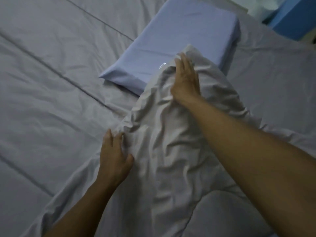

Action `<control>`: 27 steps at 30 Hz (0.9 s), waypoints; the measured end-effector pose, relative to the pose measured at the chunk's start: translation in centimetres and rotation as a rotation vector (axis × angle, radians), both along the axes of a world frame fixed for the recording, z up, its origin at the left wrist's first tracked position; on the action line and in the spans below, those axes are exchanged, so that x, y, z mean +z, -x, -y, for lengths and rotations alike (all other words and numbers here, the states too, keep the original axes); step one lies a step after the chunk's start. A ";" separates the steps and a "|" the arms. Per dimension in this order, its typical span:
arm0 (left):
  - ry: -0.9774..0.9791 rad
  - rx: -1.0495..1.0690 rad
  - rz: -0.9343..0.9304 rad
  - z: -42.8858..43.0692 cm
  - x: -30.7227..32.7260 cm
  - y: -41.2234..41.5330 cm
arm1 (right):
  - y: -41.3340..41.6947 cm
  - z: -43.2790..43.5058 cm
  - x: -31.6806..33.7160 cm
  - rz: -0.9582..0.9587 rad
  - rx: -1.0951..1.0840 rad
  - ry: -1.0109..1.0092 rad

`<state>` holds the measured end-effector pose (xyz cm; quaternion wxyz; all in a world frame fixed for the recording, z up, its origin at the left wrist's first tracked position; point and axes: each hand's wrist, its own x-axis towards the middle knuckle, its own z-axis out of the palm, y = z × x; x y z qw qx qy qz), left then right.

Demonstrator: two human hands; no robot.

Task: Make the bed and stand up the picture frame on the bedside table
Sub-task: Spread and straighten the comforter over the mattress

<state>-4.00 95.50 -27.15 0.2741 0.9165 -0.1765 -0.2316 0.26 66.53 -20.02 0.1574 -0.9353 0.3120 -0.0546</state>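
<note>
A crumpled white duvet point(172, 134) lies bunched in a ridge down the middle of the bed, and its far end overlaps the near edge of a light blue pillow point(179, 41). My right hand point(185, 79) rests flat on the duvet's far end, fingers spread, pressing the fabric. Lower down, my left hand point(114, 154) lies on the duvet's left edge, its fingers apart against a fold. Under everything stretches the pale grey bed sheet point(51, 74), creased in long lines. No picture frame or bedside table shows in the view.
A blue block-shaped object point(297, 16) stands beyond the bed at the top right corner, next to a dark gap. Wide stretches of grey sheet lie to the left and to the right of the duvet.
</note>
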 end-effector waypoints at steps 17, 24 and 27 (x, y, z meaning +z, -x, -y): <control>0.050 -0.250 0.004 -0.2 4.2 1.1 | 6.1 -1.1 1.2 -0.169 0.030 0.169; 0.003 -0.400 -0.033 -4.6 11.1 6.3 | 15.5 -7.8 5.0 -0.206 0.113 0.116; 0.041 -0.465 0.004 -7.7 14.1 9.8 | 21.2 -11.7 7.6 -0.252 0.095 -0.028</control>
